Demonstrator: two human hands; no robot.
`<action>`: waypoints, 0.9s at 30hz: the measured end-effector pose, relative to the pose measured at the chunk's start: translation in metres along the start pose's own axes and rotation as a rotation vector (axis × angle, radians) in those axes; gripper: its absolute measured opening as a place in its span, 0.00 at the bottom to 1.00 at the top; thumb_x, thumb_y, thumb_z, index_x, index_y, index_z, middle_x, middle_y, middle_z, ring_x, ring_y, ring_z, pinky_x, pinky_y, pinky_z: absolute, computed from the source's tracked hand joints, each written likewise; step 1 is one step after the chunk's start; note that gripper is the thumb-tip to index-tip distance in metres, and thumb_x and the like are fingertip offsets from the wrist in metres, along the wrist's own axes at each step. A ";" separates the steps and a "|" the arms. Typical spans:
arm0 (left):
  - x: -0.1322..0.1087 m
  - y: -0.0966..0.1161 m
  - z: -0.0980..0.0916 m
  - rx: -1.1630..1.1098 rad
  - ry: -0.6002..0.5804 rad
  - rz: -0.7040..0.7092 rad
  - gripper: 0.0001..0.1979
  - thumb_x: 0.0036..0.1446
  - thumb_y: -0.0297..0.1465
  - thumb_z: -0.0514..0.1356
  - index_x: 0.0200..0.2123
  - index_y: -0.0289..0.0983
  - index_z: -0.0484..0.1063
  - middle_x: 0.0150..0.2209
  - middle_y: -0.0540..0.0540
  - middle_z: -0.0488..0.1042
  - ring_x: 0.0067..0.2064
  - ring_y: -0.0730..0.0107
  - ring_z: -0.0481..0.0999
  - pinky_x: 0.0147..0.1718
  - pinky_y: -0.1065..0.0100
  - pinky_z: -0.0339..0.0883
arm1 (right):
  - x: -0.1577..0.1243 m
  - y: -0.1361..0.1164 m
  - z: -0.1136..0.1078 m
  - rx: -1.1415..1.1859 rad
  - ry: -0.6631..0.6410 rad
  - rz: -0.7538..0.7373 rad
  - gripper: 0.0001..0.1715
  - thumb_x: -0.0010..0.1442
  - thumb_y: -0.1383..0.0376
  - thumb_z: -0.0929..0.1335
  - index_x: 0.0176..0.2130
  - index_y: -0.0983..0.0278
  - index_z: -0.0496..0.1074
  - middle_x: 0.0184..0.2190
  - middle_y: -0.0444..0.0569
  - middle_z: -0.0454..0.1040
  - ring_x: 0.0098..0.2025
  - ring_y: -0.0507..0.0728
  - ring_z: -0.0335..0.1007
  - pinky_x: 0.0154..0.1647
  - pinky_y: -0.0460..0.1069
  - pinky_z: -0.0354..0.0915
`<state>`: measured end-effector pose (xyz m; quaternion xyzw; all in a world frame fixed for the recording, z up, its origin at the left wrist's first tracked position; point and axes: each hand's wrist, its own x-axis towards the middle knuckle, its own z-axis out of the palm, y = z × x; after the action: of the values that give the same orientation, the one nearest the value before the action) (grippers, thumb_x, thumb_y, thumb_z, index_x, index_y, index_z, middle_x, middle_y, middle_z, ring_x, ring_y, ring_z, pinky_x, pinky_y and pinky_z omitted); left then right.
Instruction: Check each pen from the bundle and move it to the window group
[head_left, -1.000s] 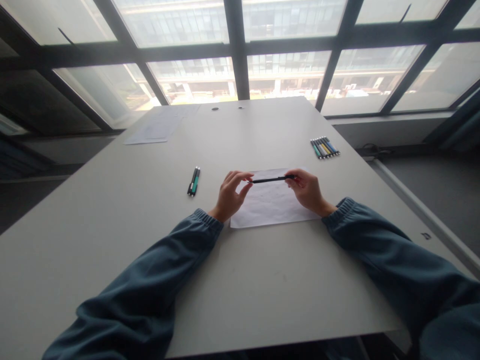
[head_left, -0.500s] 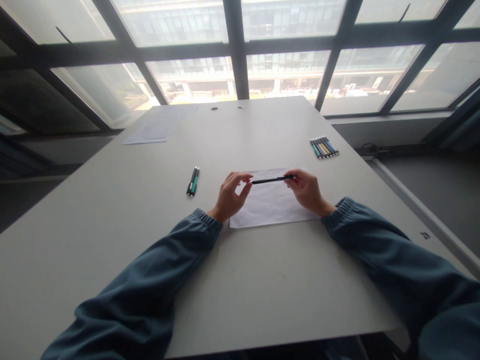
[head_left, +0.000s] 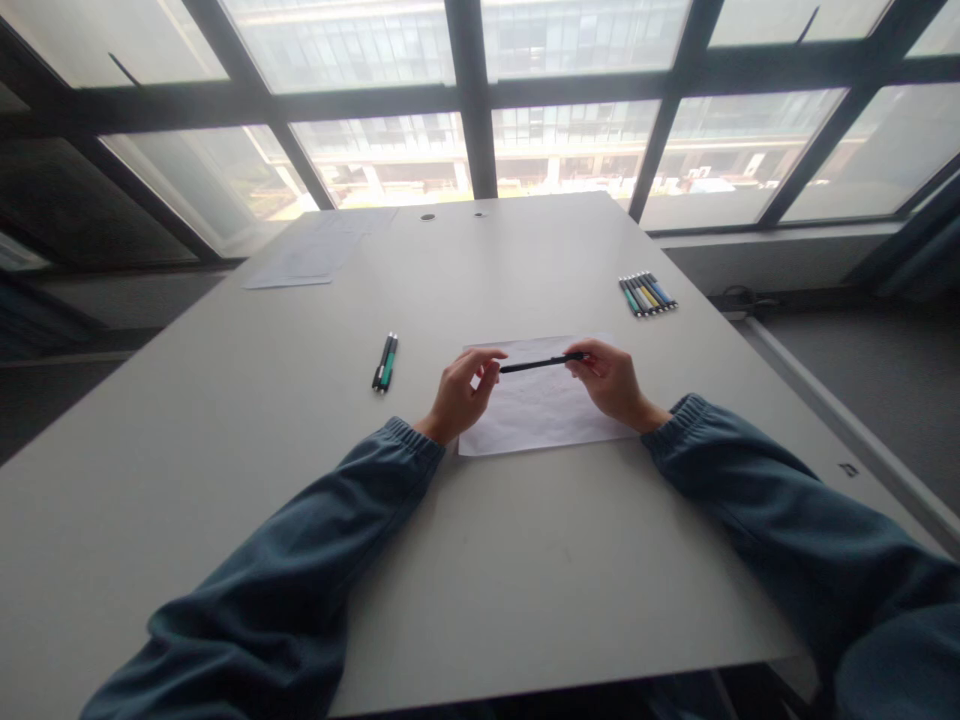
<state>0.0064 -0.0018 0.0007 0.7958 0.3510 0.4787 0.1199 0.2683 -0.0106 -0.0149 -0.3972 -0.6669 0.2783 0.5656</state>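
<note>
My right hand (head_left: 609,380) pinches a black pen (head_left: 534,364) near its right end. The pen lies roughly level above a white sheet of paper (head_left: 547,415), its left end pointing at my left hand (head_left: 463,388). At that end my left thumb and index finger are apart, right beside the tip, and do not appear to grip it. Both wrists are low over the paper's side edges, covering parts of it.
Two pens, one with a green barrel (head_left: 388,365), lie left of the paper. A row of several coloured pens (head_left: 648,295) is at the right. More paper sheets (head_left: 300,255) lie at the far left of the white table (head_left: 225,400), before the windows.
My left thumb has drawn back slightly from the pen's left end, so the tip shows more. My right hand keeps its grip, nearly still.
</note>
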 end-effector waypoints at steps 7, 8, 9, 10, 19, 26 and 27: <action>0.000 0.000 0.000 -0.012 -0.020 -0.015 0.12 0.71 0.36 0.54 0.46 0.37 0.75 0.25 0.51 0.74 0.27 0.75 0.74 0.28 0.75 0.66 | 0.000 0.001 0.001 0.021 -0.010 0.004 0.08 0.60 0.61 0.73 0.40 0.62 0.78 0.34 0.47 0.78 0.33 0.54 0.74 0.37 0.51 0.73; 0.000 0.000 0.000 -0.015 -0.024 -0.017 0.12 0.72 0.36 0.54 0.46 0.37 0.75 0.25 0.52 0.73 0.26 0.76 0.73 0.28 0.75 0.66 | 0.000 0.000 0.001 0.019 -0.012 0.002 0.08 0.60 0.61 0.73 0.40 0.62 0.78 0.34 0.47 0.78 0.33 0.54 0.74 0.37 0.51 0.73; 0.000 0.000 0.000 -0.017 -0.030 -0.020 0.12 0.72 0.36 0.54 0.46 0.37 0.75 0.24 0.53 0.72 0.25 0.76 0.73 0.28 0.75 0.65 | 0.000 0.000 0.000 0.015 -0.013 0.000 0.08 0.60 0.61 0.73 0.40 0.62 0.78 0.34 0.47 0.78 0.33 0.54 0.74 0.38 0.51 0.73; 0.000 0.001 -0.001 -0.018 -0.036 -0.024 0.12 0.72 0.35 0.54 0.47 0.37 0.75 0.23 0.53 0.72 0.24 0.77 0.72 0.29 0.75 0.65 | 0.000 -0.001 0.000 0.012 -0.014 -0.003 0.08 0.60 0.61 0.73 0.40 0.62 0.78 0.34 0.47 0.78 0.33 0.54 0.74 0.38 0.51 0.73; -0.002 -0.002 0.000 -0.058 -0.054 -0.081 0.16 0.73 0.41 0.51 0.50 0.38 0.73 0.25 0.51 0.77 0.27 0.73 0.76 0.33 0.71 0.67 | 0.000 0.000 0.000 0.027 -0.006 0.008 0.09 0.60 0.61 0.73 0.40 0.62 0.78 0.32 0.46 0.78 0.31 0.53 0.73 0.35 0.50 0.73; 0.002 -0.010 0.002 -0.138 -0.014 -0.099 0.20 0.71 0.45 0.52 0.56 0.38 0.68 0.42 0.43 0.80 0.41 0.67 0.80 0.38 0.67 0.72 | 0.001 0.001 0.000 0.018 0.041 0.019 0.08 0.60 0.62 0.73 0.40 0.62 0.78 0.31 0.45 0.77 0.29 0.53 0.72 0.33 0.50 0.72; 0.003 -0.009 0.001 -0.122 0.007 -0.058 0.19 0.70 0.44 0.55 0.55 0.38 0.69 0.44 0.43 0.79 0.43 0.67 0.79 0.39 0.66 0.73 | 0.002 0.001 0.000 0.014 0.046 0.020 0.07 0.60 0.62 0.73 0.40 0.62 0.78 0.31 0.45 0.77 0.29 0.53 0.72 0.33 0.50 0.72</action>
<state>0.0045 0.0069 -0.0029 0.7748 0.3446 0.4981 0.1809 0.2684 -0.0085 -0.0153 -0.4062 -0.6478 0.2795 0.5807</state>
